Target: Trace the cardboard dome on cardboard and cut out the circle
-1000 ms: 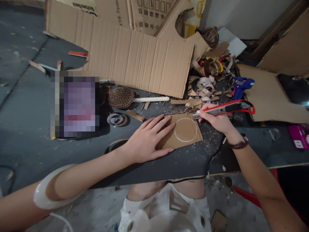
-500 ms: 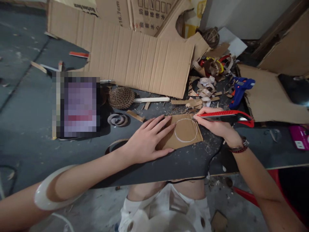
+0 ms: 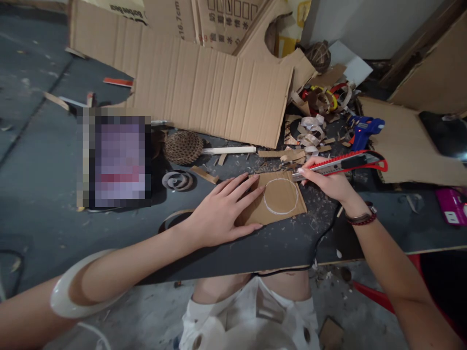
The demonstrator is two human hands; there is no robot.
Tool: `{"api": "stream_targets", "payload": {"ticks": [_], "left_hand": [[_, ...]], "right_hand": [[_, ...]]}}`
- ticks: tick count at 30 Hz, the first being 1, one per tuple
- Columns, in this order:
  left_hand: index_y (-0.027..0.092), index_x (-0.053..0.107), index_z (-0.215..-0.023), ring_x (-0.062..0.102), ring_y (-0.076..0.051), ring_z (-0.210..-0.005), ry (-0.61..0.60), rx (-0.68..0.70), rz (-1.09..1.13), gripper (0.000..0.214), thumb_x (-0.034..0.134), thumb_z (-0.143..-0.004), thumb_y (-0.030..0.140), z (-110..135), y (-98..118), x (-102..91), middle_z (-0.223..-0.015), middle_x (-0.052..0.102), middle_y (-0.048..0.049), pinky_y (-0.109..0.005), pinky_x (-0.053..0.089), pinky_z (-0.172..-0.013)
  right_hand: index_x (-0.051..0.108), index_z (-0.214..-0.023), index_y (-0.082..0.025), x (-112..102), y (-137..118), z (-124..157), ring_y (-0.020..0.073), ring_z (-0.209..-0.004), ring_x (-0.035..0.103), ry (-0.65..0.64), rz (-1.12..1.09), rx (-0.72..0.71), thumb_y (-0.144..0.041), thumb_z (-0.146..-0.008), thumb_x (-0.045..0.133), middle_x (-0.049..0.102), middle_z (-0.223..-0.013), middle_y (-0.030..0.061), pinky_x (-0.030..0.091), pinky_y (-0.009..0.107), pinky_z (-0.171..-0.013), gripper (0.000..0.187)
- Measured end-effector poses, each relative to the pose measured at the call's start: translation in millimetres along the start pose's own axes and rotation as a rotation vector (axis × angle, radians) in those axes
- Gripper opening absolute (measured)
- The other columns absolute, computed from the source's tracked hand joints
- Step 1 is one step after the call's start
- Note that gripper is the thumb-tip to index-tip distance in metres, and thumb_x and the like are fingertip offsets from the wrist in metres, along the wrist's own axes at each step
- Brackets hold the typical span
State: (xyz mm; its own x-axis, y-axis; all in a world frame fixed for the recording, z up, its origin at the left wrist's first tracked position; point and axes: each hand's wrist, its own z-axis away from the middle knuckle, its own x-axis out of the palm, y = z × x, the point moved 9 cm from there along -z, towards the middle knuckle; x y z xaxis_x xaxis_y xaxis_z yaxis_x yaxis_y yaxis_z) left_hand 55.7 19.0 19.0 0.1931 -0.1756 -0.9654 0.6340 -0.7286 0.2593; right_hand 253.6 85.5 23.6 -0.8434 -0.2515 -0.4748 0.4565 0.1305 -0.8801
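A small square of brown cardboard (image 3: 279,206) with a white circle drawn on it lies on the dark board (image 3: 146,243) over my lap. My left hand (image 3: 222,211) lies flat on the cardboard's left part, fingers spread and pressing it down. My right hand (image 3: 326,182) is closed round a red utility knife (image 3: 345,163), its tip resting at the circle's upper right edge. The knife's handle points right and slightly up.
A big corrugated sheet (image 3: 204,87) stands behind. A blue glue gun (image 3: 365,129), curled cardboard strips (image 3: 312,129), a coiled cardboard disc (image 3: 178,180), a woven dome (image 3: 182,146), a white stick (image 3: 228,150) and a blurred screen (image 3: 116,158) lie around. A pink box (image 3: 452,206) sits at the right.
The knife's handle dipped level half a second ago and has tilted back up. The blade tip stays at the circle's upper right. My left hand has not moved.
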Motion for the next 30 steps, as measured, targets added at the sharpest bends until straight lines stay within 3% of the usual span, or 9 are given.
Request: {"api": "stream_targets", "payload": {"ticks": [7, 16, 30], "left_hand": [[0.017, 0.039, -0.147, 0.032, -0.034, -0.143, -0.015, -0.002, -0.019, 0.078, 0.041, -0.088, 0.068, 0, 1, -0.5, -0.156, 0.033, -0.0133, -0.051, 0.034, -0.113], [0.017, 0.039, -0.147, 0.032, -0.034, -0.143, -0.018, -0.002, -0.026, 0.078, 0.040, -0.088, 0.068, -1, 0, 0.3, -0.157, 0.032, -0.0134, -0.051, 0.034, -0.113], [0.018, 0.037, -0.147, 0.032, -0.034, -0.143, -0.025, -0.005, -0.028, 0.079, 0.040, -0.088, 0.069, 0, 0, 0.3, -0.156, 0.033, -0.0130, -0.052, 0.034, -0.113]], "right_hand": [[0.059, -0.073, -0.023, 0, -2, 2, 0.0136, -0.064, 0.060, -0.004, 0.067, -0.006, -0.039, -0.089, 0.059, 0.062, -0.064, -0.0035, 0.045, 0.029, -0.067, 0.023], [0.058, -0.071, -0.023, 7, -25, 6, 0.0143, -0.061, 0.055, 0.004, 0.298, -0.113, -0.034, -0.089, 0.059, 0.062, -0.066, -0.0024, 0.040, 0.029, -0.061, 0.021], [0.056, -0.070, -0.021, 0, 4, 1, 0.0129, -0.061, 0.058, 0.026, -0.021, 0.039, -0.039, -0.088, 0.061, 0.061, -0.060, -0.0036, 0.045, 0.028, -0.066, 0.025]]}}
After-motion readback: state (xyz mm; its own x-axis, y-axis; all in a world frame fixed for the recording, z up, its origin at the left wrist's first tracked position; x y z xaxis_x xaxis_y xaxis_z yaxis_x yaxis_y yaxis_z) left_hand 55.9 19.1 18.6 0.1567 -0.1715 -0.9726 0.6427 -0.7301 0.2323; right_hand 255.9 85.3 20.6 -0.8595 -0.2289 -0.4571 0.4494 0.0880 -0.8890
